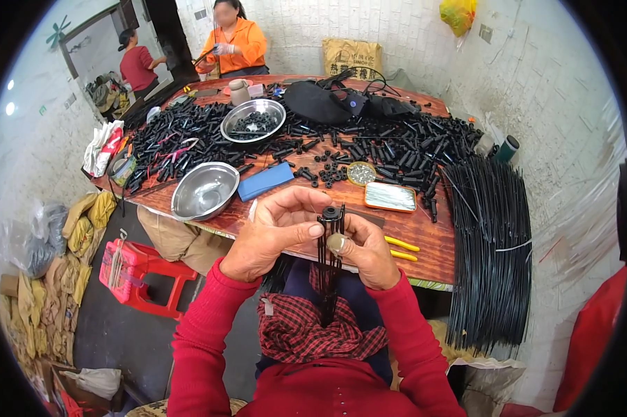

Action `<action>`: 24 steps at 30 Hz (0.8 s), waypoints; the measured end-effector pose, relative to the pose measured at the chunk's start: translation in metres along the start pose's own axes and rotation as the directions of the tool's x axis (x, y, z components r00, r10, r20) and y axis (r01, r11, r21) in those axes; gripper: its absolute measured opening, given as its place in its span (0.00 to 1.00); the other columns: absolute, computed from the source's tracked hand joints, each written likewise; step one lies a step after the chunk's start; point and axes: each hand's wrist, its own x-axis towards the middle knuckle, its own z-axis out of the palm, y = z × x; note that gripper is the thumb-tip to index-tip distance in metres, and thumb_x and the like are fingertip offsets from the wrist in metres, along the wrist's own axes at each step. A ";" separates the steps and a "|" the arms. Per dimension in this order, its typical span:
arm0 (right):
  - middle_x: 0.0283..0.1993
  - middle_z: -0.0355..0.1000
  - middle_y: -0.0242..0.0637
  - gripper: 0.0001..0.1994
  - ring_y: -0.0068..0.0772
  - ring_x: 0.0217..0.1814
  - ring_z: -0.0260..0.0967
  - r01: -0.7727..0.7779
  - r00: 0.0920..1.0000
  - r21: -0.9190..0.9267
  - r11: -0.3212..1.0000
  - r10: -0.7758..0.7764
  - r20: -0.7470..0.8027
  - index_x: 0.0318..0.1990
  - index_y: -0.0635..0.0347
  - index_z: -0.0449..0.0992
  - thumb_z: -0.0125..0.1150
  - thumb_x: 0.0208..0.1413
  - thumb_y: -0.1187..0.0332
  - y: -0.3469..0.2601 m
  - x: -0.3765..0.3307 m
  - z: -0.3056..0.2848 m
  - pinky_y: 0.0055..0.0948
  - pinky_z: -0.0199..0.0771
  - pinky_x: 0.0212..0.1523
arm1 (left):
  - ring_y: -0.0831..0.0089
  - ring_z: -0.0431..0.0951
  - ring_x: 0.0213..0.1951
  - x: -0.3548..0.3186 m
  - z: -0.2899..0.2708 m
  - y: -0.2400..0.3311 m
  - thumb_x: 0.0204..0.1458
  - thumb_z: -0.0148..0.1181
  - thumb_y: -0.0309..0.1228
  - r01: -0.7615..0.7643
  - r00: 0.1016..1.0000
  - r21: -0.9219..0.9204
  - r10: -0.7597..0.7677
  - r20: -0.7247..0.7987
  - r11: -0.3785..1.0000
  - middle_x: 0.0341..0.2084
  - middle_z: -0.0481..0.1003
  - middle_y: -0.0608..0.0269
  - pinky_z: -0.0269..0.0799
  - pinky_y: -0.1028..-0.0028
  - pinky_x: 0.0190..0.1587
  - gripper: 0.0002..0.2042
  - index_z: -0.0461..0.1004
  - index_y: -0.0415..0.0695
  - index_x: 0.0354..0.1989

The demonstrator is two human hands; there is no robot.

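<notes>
Left hand (pixel 271 233): I am pinching the black cap (pixel 331 212) from its 9 o'clock side, keeping it steady.
Right hand (pixel 369 250): I am grasping the black rod bundle (pixel 329 267) upright, so the ends meet the cap.
Steel bowl (pixel 203 190): standing at 10 o'clock, within reach.

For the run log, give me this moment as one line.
left hand: grips black ribs | right hand: steadies black ribs below black hub | behind: wooden table, empty steel bowl
</notes>
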 end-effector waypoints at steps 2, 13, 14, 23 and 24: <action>0.39 0.71 0.30 0.12 0.17 0.37 0.67 0.044 0.999 -0.007 0.999 -0.044 -0.028 0.45 0.65 0.71 0.62 0.59 0.68 -0.002 0.002 0.006 0.20 0.69 0.39 | 0.72 0.77 0.46 -0.001 0.002 0.000 0.47 0.65 0.16 -0.038 0.999 0.040 0.038 0.001 0.998 0.45 0.75 0.58 0.74 0.71 0.51 0.19 0.71 0.36 0.49; 0.46 0.72 0.34 0.18 0.21 0.46 0.70 -0.002 1.000 0.041 0.999 0.001 0.025 0.52 0.67 0.69 0.62 0.59 0.67 -0.003 0.004 -0.002 0.22 0.71 0.48 | 0.77 0.76 0.44 0.000 0.012 0.001 0.44 0.66 0.14 -0.084 0.994 0.099 0.090 -0.055 0.991 0.42 0.74 0.62 0.75 0.76 0.48 0.23 0.70 0.36 0.51; 0.47 0.72 0.34 0.19 0.21 0.46 0.70 -0.009 0.999 0.046 0.999 0.007 0.036 0.53 0.67 0.69 0.62 0.58 0.66 -0.002 0.003 -0.003 0.22 0.72 0.48 | 0.77 0.76 0.43 0.000 0.012 0.000 0.44 0.66 0.14 -0.075 0.995 0.092 0.081 -0.060 0.993 0.41 0.74 0.62 0.75 0.76 0.48 0.23 0.70 0.36 0.50; 0.47 0.73 0.35 0.20 0.23 0.47 0.71 -0.018 0.997 0.038 0.999 0.016 0.072 0.55 0.68 0.69 0.63 0.57 0.68 -0.002 0.001 -0.009 0.23 0.72 0.49 | 0.78 0.77 0.39 0.006 0.002 0.000 0.41 0.68 0.14 0.008 1.000 0.039 -0.008 0.007 0.999 0.37 0.76 0.63 0.76 0.78 0.44 0.20 0.72 0.37 0.44; 0.47 0.73 0.35 0.20 0.23 0.47 0.71 -0.022 0.997 0.036 0.999 0.019 0.072 0.55 0.68 0.69 0.63 0.57 0.68 0.000 0.001 -0.009 0.23 0.72 0.49 | 0.78 0.77 0.39 0.007 0.001 0.000 0.41 0.68 0.14 0.007 1.000 0.035 -0.007 0.006 0.999 0.37 0.76 0.63 0.76 0.78 0.44 0.20 0.72 0.37 0.44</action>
